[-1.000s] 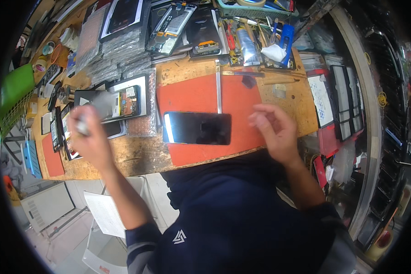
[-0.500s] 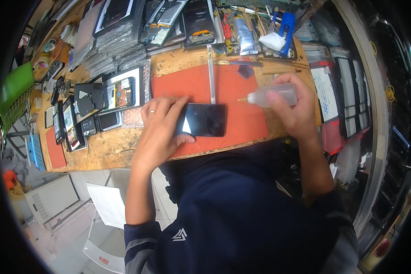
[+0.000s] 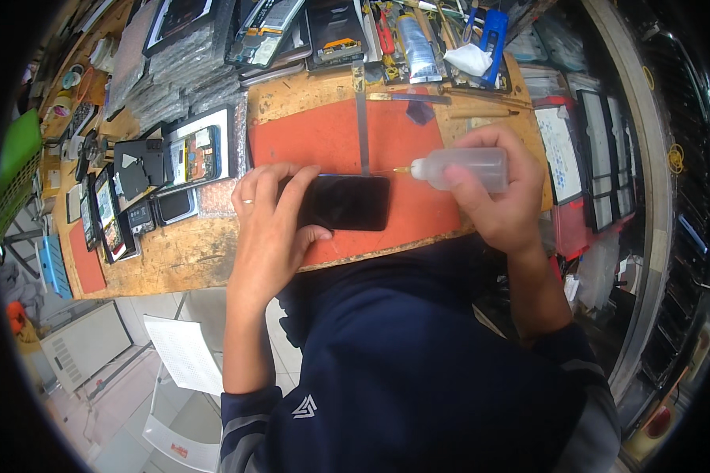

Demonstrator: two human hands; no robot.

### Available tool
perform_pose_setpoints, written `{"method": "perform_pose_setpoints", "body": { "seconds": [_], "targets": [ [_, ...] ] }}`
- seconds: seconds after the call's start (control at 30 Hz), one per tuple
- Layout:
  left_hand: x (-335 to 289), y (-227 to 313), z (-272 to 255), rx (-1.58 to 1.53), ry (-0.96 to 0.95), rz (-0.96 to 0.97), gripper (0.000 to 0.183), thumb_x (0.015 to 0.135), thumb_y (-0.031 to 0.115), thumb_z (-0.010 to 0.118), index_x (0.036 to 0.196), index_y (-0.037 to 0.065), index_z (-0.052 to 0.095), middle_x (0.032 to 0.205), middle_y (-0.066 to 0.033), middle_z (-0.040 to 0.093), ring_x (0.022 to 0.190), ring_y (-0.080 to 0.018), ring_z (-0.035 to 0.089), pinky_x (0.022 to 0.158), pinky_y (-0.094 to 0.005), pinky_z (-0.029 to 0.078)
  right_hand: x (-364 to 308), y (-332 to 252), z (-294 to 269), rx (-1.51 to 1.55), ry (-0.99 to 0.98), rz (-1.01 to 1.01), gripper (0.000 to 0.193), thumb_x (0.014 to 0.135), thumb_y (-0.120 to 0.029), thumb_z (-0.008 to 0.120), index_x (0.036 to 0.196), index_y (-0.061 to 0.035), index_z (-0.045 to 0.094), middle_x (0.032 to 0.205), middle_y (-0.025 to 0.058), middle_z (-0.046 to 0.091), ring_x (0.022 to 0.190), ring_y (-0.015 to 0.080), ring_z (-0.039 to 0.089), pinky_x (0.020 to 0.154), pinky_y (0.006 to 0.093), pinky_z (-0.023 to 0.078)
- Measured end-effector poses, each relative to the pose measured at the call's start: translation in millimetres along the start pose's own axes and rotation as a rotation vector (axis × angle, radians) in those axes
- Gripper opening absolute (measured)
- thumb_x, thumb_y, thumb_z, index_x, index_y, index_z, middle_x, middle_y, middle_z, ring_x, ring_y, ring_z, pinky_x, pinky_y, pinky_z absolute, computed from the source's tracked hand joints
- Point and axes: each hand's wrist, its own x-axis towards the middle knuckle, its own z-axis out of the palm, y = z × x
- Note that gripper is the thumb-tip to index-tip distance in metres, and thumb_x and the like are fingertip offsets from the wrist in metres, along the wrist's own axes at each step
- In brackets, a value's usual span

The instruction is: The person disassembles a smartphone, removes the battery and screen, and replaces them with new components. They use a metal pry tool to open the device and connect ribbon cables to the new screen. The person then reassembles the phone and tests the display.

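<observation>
A black smartphone lies screen up on an orange-red mat. My left hand grips its left end, fingers over the far edge and thumb at the near edge. A thin metal strip lies beyond the phone, its near end meeting the phone's far edge; whether it goes under the glass I cannot tell. Over the mat's right side my right hand is closed around a translucent squeeze bottle, held sideways. From its brass-coloured tip a fine line, needle or liquid, points to where strip and phone meet.
Opened phones and parts crowd the bench's left side. Bubble-wrapped screens are stacked behind them. Along the back lie a silvery tube, a blue tool and a crumpled white tissue. A wooden-handled tool rests right of the mat.
The bottle in my right hand has moved left, bringing its tip close to the phone's far right edge. My left hand keeps its hold, and the bright reflection on the screen is gone.
</observation>
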Motion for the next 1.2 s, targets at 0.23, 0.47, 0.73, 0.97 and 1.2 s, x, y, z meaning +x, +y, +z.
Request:
{"method": "perform_pose_setpoints", "body": {
  "seconds": [0.23,0.47,0.73,0.97,1.2],
  "targets": [
    [1.2,3.3,-0.1,-0.027,0.006,-0.026,0.078,0.069,0.014,0.091,0.141,0.011,0.063,0.135,-0.0115,0.056,0.134,-0.0388,0.049,0.115,-0.0537,0.035,1.2,2.0,-1.1,-0.035,-0.031,0.006,0.028,0.09,-0.02,0.086,0.102,-0.0037,0.067,0.082,0.0049,0.073,0.072,0.0091,0.069,0.063,0.0279,0.054],
    [-0.4,2.7,0.7,-0.025,0.009,-0.024,0.078,0.069,0.014,0.091,0.141,0.011,0.063,0.135,-0.0116,0.056,0.133,-0.0387,0.049,0.115,-0.0538,0.035,1.6,3.8,-2.5,-0.046,-0.035,0.015,0.028,0.09,-0.021,0.085,0.101,-0.0037,0.067,0.081,0.0059,0.072,0.07,0.0105,0.069,0.062,0.0287,0.054],
    [-0.5,2.8,0.2,-0.013,0.014,-0.015,0.078,0.069,0.014,0.091,0.142,0.011,0.062,0.136,-0.0114,0.056,0.134,-0.0389,0.049,0.115,-0.0537,0.035,1.7,7.0,-3.2,-0.053,-0.039,-0.017,0.027,0.09,-0.021,0.084,0.101,-0.0044,0.067,0.081,0.0052,0.071,0.069,0.0104,0.067,0.062,0.0287,0.053],
    [-2.5,3.2,1.8,-0.005,0.032,-0.019,0.079,0.068,0.014,0.092,0.141,0.012,0.063,0.136,-0.0107,0.057,0.133,-0.0381,0.049,0.114,-0.0532,0.035,1.5,9.0,-2.6,-0.002,-0.029,0.009,0.025,0.091,-0.02,0.083,0.101,-0.0045,0.066,0.079,0.0024,0.07,0.069,0.0068,0.065,0.06,0.0264,0.051],
    [-4.8,4.0,2.9,0.004,0.051,-0.022,0.078,0.068,0.014,0.092,0.141,0.012,0.064,0.136,-0.0103,0.058,0.133,-0.0376,0.048,0.114,-0.0532,0.035,1.2,9.4,-4.9,0.005,-0.041,0.005,0.024,0.092,-0.02,0.082,0.101,-0.0042,0.067,0.08,0.0023,0.07,0.068,0.0066,0.065,0.061,0.0261,0.051]
  ]
}}
